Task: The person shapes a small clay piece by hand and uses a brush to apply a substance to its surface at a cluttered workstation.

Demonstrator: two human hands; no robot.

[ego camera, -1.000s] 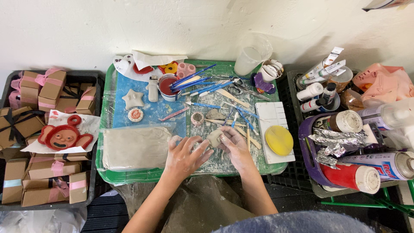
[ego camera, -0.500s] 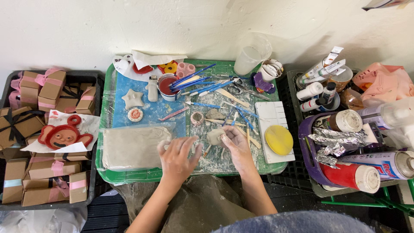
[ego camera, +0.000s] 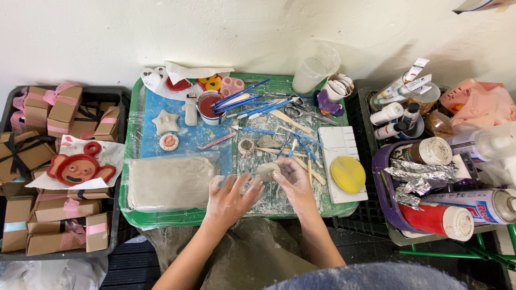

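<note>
Your right hand (ego camera: 293, 180) curls around a small lump of grey clay (ego camera: 267, 171), fingers bent against its right side and holding it just above the tray. Your left hand (ego camera: 231, 194) lies beside it with the fingers spread and relaxed, the fingertips reaching toward the lump's left edge; whether they touch it, you cannot tell from here.

From the head camera, the lump sits near the front middle of the green tray (ego camera: 161, 219), over a patch smeared white with clay dust. Just left of your left hand lies a big slab of grey clay wrapped in clear plastic (ego camera: 169, 181). Behind that, on the blue mat, rest a clay star (ego camera: 165, 122) and a small round clay piece with a red centre (ego camera: 169, 142). A little clay cup (ego camera: 246, 146) stands just behind the lump, with another rough clay bit (ego camera: 268, 142) next to it. A red-filled pot (ego camera: 208, 106) holds blue-handled tools (ego camera: 242, 99), and more tools and wooden sticks lie scattered toward the right. A white palette with a yellow disc (ego camera: 348, 173) on it lies on the tray's right side.

Left of the tray, a black crate holds brown boxes tied with pink ribbon (ego camera: 54, 105) and a red clay face (ego camera: 79, 168). To the right, spray cans (ego camera: 484, 205), crumpled foil (ego camera: 419, 177) and paint tubes (ego camera: 403, 88) crowd together.
</note>
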